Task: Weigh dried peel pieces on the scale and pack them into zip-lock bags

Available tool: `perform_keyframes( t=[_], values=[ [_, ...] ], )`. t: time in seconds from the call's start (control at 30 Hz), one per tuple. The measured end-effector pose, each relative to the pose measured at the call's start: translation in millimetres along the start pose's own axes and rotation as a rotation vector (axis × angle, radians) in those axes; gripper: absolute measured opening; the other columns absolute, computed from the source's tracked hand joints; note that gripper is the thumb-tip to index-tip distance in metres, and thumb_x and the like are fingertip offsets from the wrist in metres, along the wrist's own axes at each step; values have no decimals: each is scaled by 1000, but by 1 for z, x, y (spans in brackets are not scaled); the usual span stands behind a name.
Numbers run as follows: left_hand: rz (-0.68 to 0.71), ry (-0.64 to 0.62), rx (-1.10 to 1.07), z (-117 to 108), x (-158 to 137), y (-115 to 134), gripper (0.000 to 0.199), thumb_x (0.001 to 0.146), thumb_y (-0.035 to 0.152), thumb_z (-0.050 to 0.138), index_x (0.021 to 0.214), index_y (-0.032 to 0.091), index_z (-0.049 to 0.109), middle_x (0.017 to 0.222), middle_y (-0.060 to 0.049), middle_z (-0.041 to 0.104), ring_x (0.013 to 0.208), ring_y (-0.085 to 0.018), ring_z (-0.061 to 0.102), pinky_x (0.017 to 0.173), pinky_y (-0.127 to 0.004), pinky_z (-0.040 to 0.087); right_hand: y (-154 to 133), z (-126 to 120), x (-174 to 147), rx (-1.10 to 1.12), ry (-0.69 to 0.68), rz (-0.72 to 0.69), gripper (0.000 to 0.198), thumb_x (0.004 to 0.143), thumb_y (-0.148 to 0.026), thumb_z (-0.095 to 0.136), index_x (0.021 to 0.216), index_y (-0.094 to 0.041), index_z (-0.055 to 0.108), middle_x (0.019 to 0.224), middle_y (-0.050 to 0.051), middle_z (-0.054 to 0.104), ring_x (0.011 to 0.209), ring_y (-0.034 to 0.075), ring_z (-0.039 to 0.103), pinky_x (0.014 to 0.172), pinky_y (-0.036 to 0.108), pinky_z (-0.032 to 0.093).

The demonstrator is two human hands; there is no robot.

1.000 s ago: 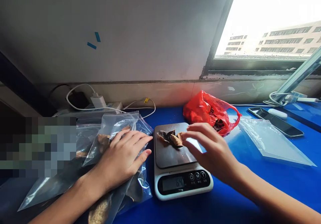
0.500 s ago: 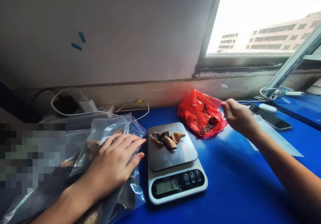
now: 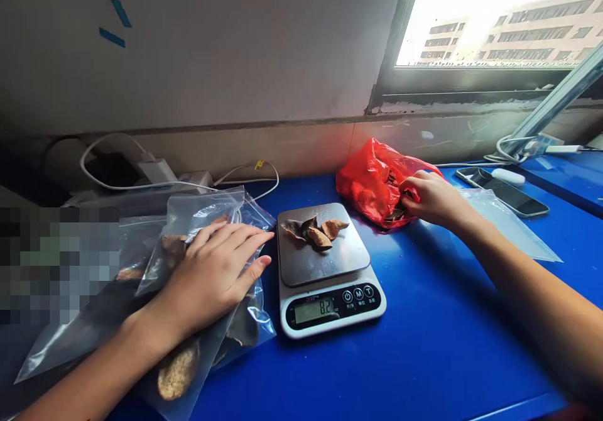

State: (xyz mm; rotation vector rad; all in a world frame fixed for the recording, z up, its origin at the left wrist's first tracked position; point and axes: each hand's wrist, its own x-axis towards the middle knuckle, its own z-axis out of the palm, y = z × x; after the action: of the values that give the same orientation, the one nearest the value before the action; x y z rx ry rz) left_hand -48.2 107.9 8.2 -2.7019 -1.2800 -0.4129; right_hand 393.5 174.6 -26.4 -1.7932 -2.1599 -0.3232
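Observation:
My left hand [image 3: 226,261] lies flat, fingers stretched out, on clear zip bags [image 3: 221,204] holding brown, bark-like dried pieces [image 3: 178,371]. Right of it stands a white kitchen scale [image 3: 330,298] with a steel plate. Several curled dried pieces, dark outside and tan inside, rest on the plate [image 3: 320,237]; the display appears to read 8.2. Behind the scale, to the right, an open red plastic bag [image 3: 360,182] contains dark dried pieces. My right hand [image 3: 431,198] is closed at its opening, with red plastic showing at the fingers. The fingertips are partly hidden.
Flat clear bags [image 3: 504,223] lie on the blue table [image 3: 424,333] at right, beside a phone [image 3: 518,198] and a white case [image 3: 507,176]. White cables and a charger [image 3: 157,171] run along the wall. A metal post [image 3: 560,107] slants at the window.
My right hand has moved left, from the red bag's right edge to over its opening. The scale reading went from 6.4 to 8.2. My left hand stays on the zip bags.

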Motion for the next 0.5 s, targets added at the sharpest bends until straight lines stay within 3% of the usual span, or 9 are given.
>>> perform_keyframes(
  t=[0.13,0.3,0.5],
  values=[
    [-3,-16,2,0,1,1,43,100,44,37,122,23,66,124,-9,70,118,-32,62,106,-59,38,-5,0,0,93,37,30,16,76,-27,59,83,-22,72,85,7,71,78,24,58,76,39,47],
    [-13,-19,4,0,1,1,44,99,44,36,122,22,66,123,-9,70,118,-32,62,107,-58,37,-15,-8,-1,308,94,211,20,79,-36,59,80,-24,74,81,5,73,71,21,63,70,36,49],
    [-14,-21,-5,1,0,-2,43,99,45,38,124,23,66,125,-8,70,119,-33,61,106,-59,37,-18,-18,0,342,-69,157,22,81,-30,55,79,-23,75,84,5,76,75,20,69,68,31,52]
  ],
)
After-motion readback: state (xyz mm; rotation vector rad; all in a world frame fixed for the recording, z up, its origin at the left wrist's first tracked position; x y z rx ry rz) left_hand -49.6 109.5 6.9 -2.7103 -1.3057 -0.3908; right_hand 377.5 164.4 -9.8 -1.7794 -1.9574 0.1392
